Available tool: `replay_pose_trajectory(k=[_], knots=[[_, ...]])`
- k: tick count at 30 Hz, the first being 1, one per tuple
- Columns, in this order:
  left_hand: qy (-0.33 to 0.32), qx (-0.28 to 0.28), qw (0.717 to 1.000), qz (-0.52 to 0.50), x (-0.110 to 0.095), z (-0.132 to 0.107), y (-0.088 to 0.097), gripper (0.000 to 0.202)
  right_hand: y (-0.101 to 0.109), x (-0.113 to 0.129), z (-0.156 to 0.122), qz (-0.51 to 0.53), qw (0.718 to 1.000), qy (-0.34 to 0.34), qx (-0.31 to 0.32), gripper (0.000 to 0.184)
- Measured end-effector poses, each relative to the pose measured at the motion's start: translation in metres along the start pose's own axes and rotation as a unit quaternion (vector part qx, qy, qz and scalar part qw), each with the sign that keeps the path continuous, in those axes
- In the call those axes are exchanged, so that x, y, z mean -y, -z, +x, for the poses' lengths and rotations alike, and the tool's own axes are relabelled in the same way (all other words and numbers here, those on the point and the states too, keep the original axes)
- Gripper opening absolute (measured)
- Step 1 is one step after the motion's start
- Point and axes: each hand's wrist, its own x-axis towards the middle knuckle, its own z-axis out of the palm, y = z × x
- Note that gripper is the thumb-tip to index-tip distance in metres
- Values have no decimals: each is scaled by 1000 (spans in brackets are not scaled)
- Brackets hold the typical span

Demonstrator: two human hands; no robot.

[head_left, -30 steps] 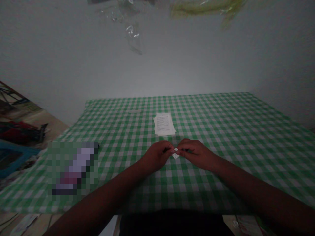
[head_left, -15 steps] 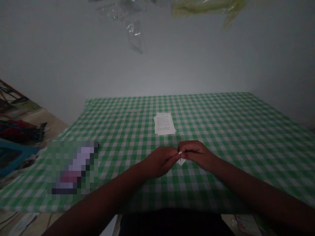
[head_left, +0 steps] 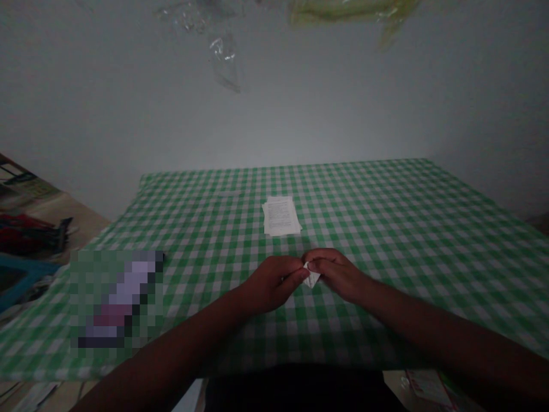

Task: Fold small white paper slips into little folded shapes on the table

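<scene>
As a small folded piece of white paper [head_left: 311,278] is gripped from both sides, its pointed lower corner is left showing below the fingertips, above the front middle of a green-and-white gingham tablecloth [head_left: 386,212]. The paper is pinched at its left side by the fingers [head_left: 298,273] of the left hand [head_left: 270,283] and at its right side by the fingers [head_left: 315,265] of the right hand [head_left: 337,273], the two sets being closed on it and almost meeting. A stack of printed sheets [head_left: 281,216] is laid flat on the cloth just beyond the hands. Farther left on the cloth, an object is hidden by a pixelated patch [head_left: 115,300]. Behind the table, a pale wall [head_left: 274,114] is seen, with clear plastic [head_left: 223,57] and yellow-green plastic [head_left: 351,11] along the top of the view. Beyond the table's left side, a red-and-black item [head_left: 30,234] and a blue frame [head_left: 26,280] can be made out.
</scene>
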Motion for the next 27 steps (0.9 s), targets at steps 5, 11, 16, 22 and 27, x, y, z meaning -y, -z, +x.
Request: replay_pose_trajectory(k=[5,11,16,22,27], knots=[[30,-38,999,-7,5,3,4,37,8,11,1,-205,975,88,8,24],[28,-64,998,10,14,4,7,16,14,10,3,-331,933,139,3,17],[44,-49,998,19,18,4,4,16,14,6,4,-344,930,126,-22,11],[31,-53,997,42,17,5,4,14,15,7,5,-309,944,106,-36,16],[51,-69,995,51,17,5,6,14,16,4,6,-278,955,84,-63,15]])
